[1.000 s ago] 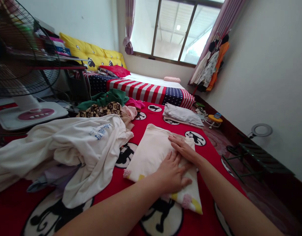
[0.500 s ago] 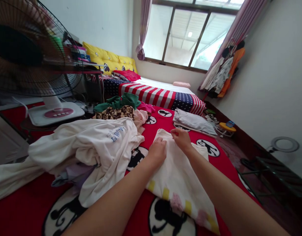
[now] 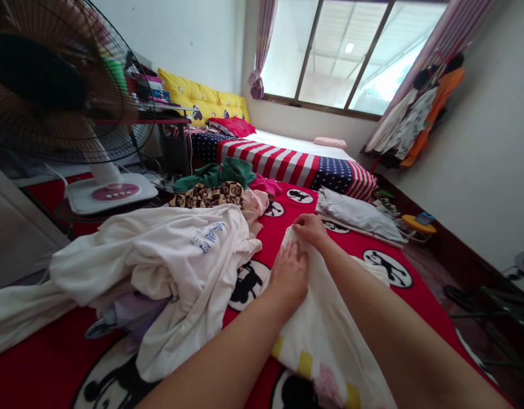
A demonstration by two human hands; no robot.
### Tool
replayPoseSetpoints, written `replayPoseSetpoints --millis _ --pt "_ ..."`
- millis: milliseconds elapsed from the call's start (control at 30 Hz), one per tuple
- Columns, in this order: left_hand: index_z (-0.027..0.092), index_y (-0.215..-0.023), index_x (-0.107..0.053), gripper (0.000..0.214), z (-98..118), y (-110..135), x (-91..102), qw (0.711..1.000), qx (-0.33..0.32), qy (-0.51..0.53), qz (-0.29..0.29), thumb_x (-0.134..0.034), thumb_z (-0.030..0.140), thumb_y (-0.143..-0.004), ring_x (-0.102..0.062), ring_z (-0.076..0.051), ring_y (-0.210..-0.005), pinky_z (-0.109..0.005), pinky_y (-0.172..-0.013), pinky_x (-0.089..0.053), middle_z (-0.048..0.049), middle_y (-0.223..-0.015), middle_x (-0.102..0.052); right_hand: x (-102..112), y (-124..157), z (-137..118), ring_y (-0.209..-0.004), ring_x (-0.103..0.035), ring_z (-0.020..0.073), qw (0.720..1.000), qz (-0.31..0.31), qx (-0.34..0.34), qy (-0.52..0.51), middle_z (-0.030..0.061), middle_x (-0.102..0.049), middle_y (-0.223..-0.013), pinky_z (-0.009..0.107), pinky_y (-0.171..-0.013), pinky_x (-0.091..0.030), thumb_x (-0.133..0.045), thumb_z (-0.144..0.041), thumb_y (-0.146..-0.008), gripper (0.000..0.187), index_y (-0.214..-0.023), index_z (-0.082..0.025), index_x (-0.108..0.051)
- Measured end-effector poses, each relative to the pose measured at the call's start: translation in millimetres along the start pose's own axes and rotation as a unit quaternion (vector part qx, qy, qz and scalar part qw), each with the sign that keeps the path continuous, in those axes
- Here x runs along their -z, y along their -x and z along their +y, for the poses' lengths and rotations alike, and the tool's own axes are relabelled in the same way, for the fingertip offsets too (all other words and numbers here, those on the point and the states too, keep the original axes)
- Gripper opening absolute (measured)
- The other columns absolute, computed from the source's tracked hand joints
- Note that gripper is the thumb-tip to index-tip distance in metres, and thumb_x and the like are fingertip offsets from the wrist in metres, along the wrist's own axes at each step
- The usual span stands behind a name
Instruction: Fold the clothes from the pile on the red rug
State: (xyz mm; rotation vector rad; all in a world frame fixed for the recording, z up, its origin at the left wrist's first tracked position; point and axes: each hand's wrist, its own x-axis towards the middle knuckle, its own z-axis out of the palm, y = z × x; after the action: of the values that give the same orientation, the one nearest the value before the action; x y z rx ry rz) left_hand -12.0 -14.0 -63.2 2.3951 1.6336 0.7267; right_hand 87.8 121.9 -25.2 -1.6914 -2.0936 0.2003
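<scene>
A folded cream garment (image 3: pixel 330 335) with yellow and pink patches along its near edge lies on the red bedcover (image 3: pixel 44 363) with black cartoon figures. My left hand (image 3: pixel 290 271) rests on the garment's left far edge, fingers bent and pressing the cloth. My right hand (image 3: pixel 310 228) pinches the garment's far corner just beyond the left hand. Both forearms reach in from the bottom of the view.
A heap of white clothes (image 3: pixel 159 255) lies to the left, with green, brown-checked and pink clothes (image 3: pixel 215 184) behind it. A folded grey garment (image 3: pixel 356 210) sits at the far right. A standing fan (image 3: pixel 53 96) is at left, a flag-patterned bed (image 3: pixel 287 162) behind.
Both hands slid from the garment's middle and near part up to its far corner and took hold of it. The view has shifted forward and left.
</scene>
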Motion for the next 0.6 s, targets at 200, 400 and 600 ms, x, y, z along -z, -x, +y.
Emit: replayPoseSetpoints --millis 200,400,600 --pt "0.004 -0.14 -0.04 0.055 0 -3 -1.6 0.999 0.007 -0.027 -0.046 -0.039 0.022 -0.088 -0.019 -0.032 -0.143 -0.045 -0.116 -0.017 -0.0209 -0.152 -0.026 -25 6 4 -0.078 -0.066 0.0172 0.998 0.034 -0.021 -0.041 0.0057 -0.073 -0.083 0.024 -0.072 -0.048 -0.056 -0.024 -0.078 0.021 -0.087 -0.017 -0.074" --pt "0.003 -0.144 -0.031 0.073 -2 -2 1.0 0.999 0.005 -0.021 -0.04 -0.04 0.05 -0.09 -0.015 -0.03 -0.144 -0.044 -0.117 -0.015 -0.0224 -0.153 -0.023 -11 22 -5 -0.089 -0.066 0.0206 0.996 0.052 -0.016 -0.072 0.0113 -0.071 -0.099 0.032 -0.082 -0.05 -0.058 -0.028 -0.081 0.03 -0.105 -0.013 -0.068" --pt "0.006 -0.144 -0.032 0.063 -1 1 1.0 0.999 0.003 -0.035 -0.038 -0.04 0.038 -0.091 -0.012 -0.028 -0.144 -0.042 -0.118 -0.013 -0.0179 -0.155 -0.021 15 126 -14 -0.132 -0.042 0.0239 0.992 0.053 0.09 -0.063 0.0124 -0.048 -0.142 0.045 -0.112 -0.028 -0.043 -0.039 -0.091 0.053 -0.14 -0.018 -0.043"
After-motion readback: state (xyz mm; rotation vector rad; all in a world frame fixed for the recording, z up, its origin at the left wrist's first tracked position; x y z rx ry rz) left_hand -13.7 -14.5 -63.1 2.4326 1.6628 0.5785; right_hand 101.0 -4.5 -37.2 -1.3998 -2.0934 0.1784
